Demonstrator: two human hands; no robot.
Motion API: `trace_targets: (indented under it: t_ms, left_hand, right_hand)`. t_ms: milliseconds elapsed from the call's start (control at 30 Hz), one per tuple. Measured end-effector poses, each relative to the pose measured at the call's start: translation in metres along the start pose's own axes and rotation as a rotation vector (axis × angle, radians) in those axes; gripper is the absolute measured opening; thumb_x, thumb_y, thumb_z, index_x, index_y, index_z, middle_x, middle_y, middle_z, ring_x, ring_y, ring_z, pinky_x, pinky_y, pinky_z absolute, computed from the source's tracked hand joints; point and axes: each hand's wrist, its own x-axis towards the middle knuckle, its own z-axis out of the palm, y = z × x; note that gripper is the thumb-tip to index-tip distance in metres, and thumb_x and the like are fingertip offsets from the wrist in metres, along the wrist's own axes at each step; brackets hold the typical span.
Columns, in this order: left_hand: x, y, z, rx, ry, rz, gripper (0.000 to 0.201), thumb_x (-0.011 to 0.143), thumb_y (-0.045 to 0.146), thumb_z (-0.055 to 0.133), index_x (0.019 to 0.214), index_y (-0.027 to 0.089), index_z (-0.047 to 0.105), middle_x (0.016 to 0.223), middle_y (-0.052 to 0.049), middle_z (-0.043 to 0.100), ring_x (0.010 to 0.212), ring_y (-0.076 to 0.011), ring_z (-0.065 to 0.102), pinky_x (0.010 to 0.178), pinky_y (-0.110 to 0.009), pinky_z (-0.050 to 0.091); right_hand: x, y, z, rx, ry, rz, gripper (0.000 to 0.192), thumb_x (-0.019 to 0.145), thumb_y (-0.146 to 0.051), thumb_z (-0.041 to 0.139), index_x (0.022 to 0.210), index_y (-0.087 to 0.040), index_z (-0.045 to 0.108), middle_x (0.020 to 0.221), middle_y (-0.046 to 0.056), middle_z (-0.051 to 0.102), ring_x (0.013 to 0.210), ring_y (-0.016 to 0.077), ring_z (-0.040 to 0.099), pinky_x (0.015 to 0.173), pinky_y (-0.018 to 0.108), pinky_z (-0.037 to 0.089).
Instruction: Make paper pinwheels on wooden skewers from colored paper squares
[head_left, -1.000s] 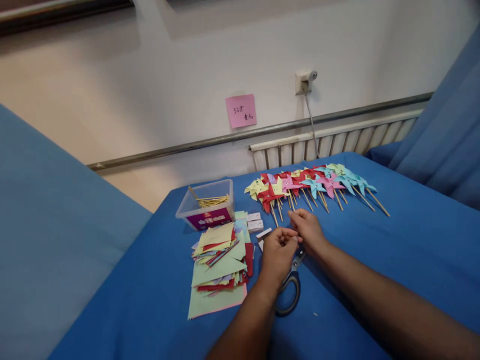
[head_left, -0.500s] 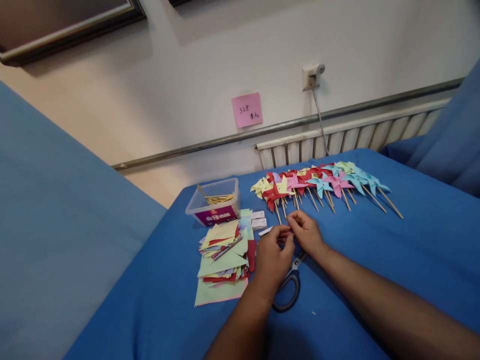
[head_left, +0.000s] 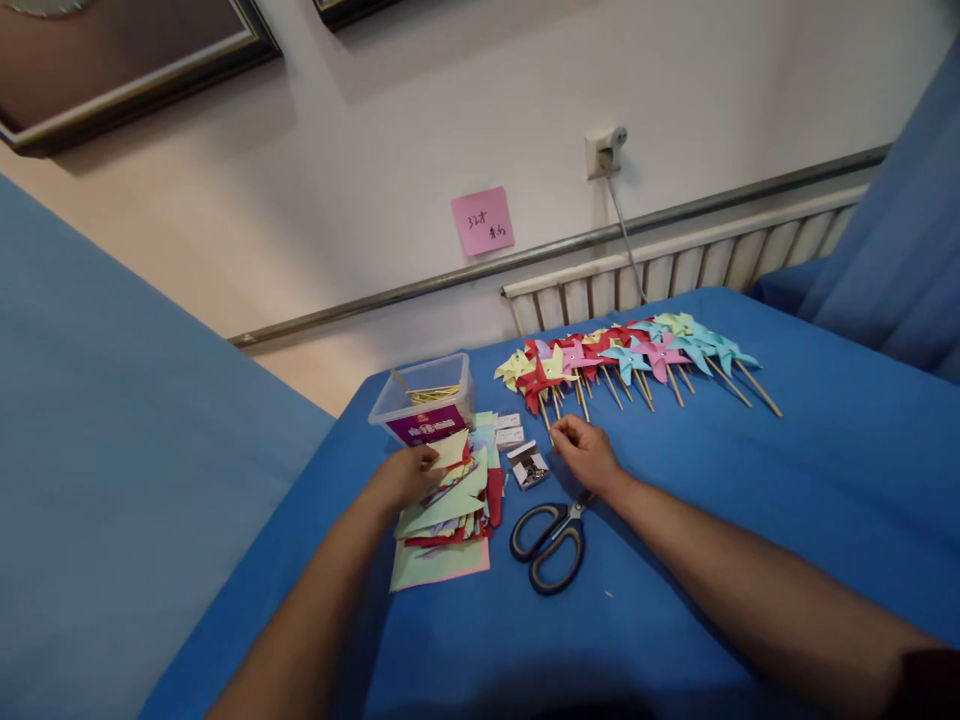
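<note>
My left hand is closed at the left edge of a pale yellow paper square, on top of a pile of coloured cut papers. My right hand hovers over the cloth just in front of the pinwheel sticks, thumb and fingers pinched together. Whatever lies in that pinch is too small to name. Between the hands sits a small open box of dark metal pins. Dark-handled scissors lie nearer me, their tips by my right wrist.
Several paper pinwheels on sticks lie in a row at the back. A clear plastic tub of yellow sticks stands behind the papers. Two small white boxes are beside the pile. Blue cloth covers the table; a radiator runs behind.
My left hand has moved left, away from my right hand, to the paper pile. The pin box and scissors handles have come into full sight. My right hand stays pinched.
</note>
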Motion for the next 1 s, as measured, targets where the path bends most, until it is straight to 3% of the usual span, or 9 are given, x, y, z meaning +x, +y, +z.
trace_targets:
  t_ms: [167,333,533,700,867,1000]
  left_hand:
    - [-0.006,0.0,0.007,0.164,-0.007,0.074,0.022,0.078,0.035,0.061,0.085,0.016,0.07,0.073,-0.006,0.069,0.065,-0.0186,0.055,0.058,-0.025,0.029]
    - [-0.01,0.0,0.01,0.302,-0.02,0.083,0.032,0.084,0.033,0.05,0.108,0.018,0.065,0.09,-0.014,0.07,0.074,-0.0246,0.061,0.062,-0.028,0.034]
    - [-0.003,-0.007,0.006,0.247,-0.059,0.065,0.029,0.082,0.029,0.049,0.103,0.019,0.066,0.09,-0.013,0.071,0.076,-0.0253,0.062,0.064,-0.03,0.036]
    - [-0.002,-0.014,0.008,0.188,0.009,0.027,0.033,0.085,0.039,0.047,0.103,0.02,0.066,0.096,-0.01,0.072,0.08,-0.0242,0.062,0.063,-0.028,0.036]
    - [-0.007,-0.008,0.009,0.168,0.017,-0.014,0.035,0.087,0.041,0.043,0.103,0.021,0.068,0.098,-0.008,0.072,0.082,-0.0225,0.063,0.064,-0.026,0.037]
    - [-0.012,-0.007,0.002,0.183,0.089,-0.028,0.036,0.088,0.041,0.043,0.101,0.02,0.069,0.096,-0.01,0.072,0.082,-0.0241,0.063,0.067,-0.028,0.038]
  right_hand:
    - [-0.002,-0.003,0.002,-0.036,-0.027,-0.006,0.019,0.084,-0.036,0.049,0.076,-0.02,0.057,0.061,-0.003,0.057,0.057,0.0132,0.054,0.057,0.023,0.04]
    - [-0.001,-0.003,0.004,-0.062,-0.039,0.004,0.018,0.084,-0.034,0.047,0.079,-0.02,0.058,0.062,-0.002,0.06,0.06,0.0134,0.055,0.057,0.022,0.04]
    - [-0.001,-0.003,0.005,-0.055,-0.064,0.001,0.017,0.083,-0.032,0.048,0.077,-0.02,0.059,0.063,-0.002,0.06,0.059,0.0128,0.055,0.058,0.022,0.04]
    - [-0.002,-0.003,0.005,-0.06,-0.085,-0.004,0.016,0.082,-0.031,0.049,0.077,-0.02,0.059,0.062,-0.003,0.06,0.059,0.0123,0.055,0.057,0.021,0.039]
    - [-0.003,-0.004,0.005,-0.065,-0.105,-0.005,0.015,0.082,-0.031,0.05,0.076,-0.02,0.059,0.063,-0.003,0.061,0.059,0.0123,0.055,0.058,0.022,0.04]
    - [-0.004,-0.004,0.005,-0.065,-0.114,0.005,0.016,0.082,-0.031,0.05,0.076,-0.021,0.059,0.063,-0.003,0.061,0.059,0.0127,0.055,0.057,0.022,0.04]
